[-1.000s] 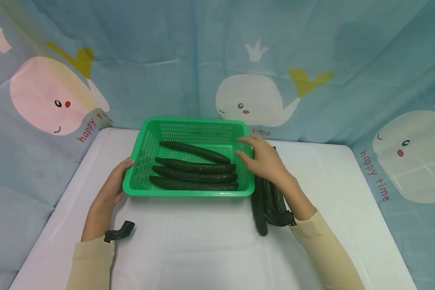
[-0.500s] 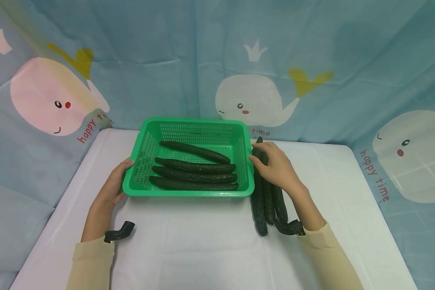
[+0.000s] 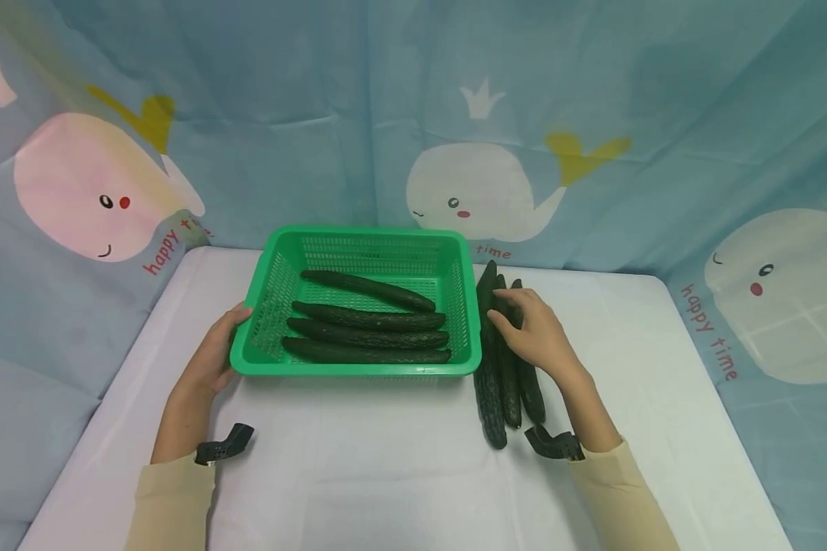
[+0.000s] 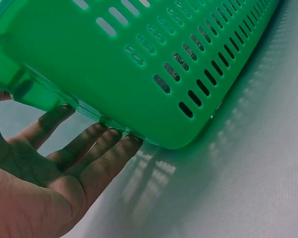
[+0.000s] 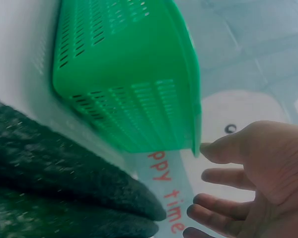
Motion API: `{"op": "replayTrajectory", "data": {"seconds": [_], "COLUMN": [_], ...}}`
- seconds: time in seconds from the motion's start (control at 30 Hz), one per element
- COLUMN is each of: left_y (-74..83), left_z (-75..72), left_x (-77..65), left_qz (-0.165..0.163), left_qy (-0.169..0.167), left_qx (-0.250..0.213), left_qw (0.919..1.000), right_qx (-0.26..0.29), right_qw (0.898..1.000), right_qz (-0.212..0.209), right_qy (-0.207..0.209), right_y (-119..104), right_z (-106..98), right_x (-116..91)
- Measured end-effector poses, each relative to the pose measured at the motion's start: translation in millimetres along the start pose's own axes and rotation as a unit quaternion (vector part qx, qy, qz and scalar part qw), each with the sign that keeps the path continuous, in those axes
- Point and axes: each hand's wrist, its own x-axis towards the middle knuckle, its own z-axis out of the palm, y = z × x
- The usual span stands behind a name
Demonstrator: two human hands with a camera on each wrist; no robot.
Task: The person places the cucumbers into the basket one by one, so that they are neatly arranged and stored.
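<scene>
A green plastic basket [image 3: 358,370] stands on the table with several dark green cucumbers [image 3: 372,316] lying crosswise in it. At its left end my left hand [image 3: 214,353] holds the rim. The left wrist view shows the fingertips [image 4: 131,144] against the outer wall below the rim, with the thumb higher up, mostly out of frame. Three more cucumbers [image 3: 489,383] lie side by side along the basket's right end. Over them is my right hand [image 3: 534,333], fingers apart and loosely bent, holding nothing. In the right wrist view that hand [image 5: 253,183] appears beside the basket's corner.
A white cloth [image 3: 372,467] covers the table. Behind and at both sides hang blue curtains [image 3: 282,145] printed with whales. Each wrist carries a small black camera mount, the left one [image 3: 223,444] near the sleeve and the right one [image 3: 554,444] close to the cucumbers' near ends.
My right hand has drawn back from above the basket's right end, moving right and slightly down over the three cucumbers outside. The left hand and the basket have stayed in place.
</scene>
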Motion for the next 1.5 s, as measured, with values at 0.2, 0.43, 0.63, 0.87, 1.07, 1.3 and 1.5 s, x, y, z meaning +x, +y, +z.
{"op": "replayTrajectory", "data": {"seconds": [0.2,0.43,0.63,0.87,1.07,1.3,1.5], "left_y": [2.5,3.2,2.4,0.7,3.4,2.4,-0.4], "left_z": [1.4,2.8,2.2,2.9,-2.3,-1.3,-2.0], "left_x": [-1.7,0.6,2.6,4.4,5.3,2.9,-0.8], "left_qz": [0.002,0.006,0.008,0.020,0.008,0.002,-0.004], "left_qy": [0.008,-0.002,-0.003,0.008,0.004,-0.003,0.005], "left_qx": [0.014,0.006,-0.002,0.013,0.018,0.014,0.011], "left_qw": [0.9999,1.0000,1.0000,0.9997,0.9998,0.9999,0.9999], "right_qx": [0.003,0.017,0.016,0.014,-0.007,-0.014,-0.020], "right_qw": [1.000,0.999,0.997,0.994,0.992,0.991,0.991], "right_qz": [0.013,0.032,0.063,0.083,0.104,0.123,0.132], "right_qy": [0.011,0.015,0.029,0.075,0.071,0.050,0.028], "right_y": [13,27,36,41,47,53,54], "right_z": [4,10,20,25,30,31,32], "right_x": [-7,-14,-22,-26,-26,-25,-27]}}
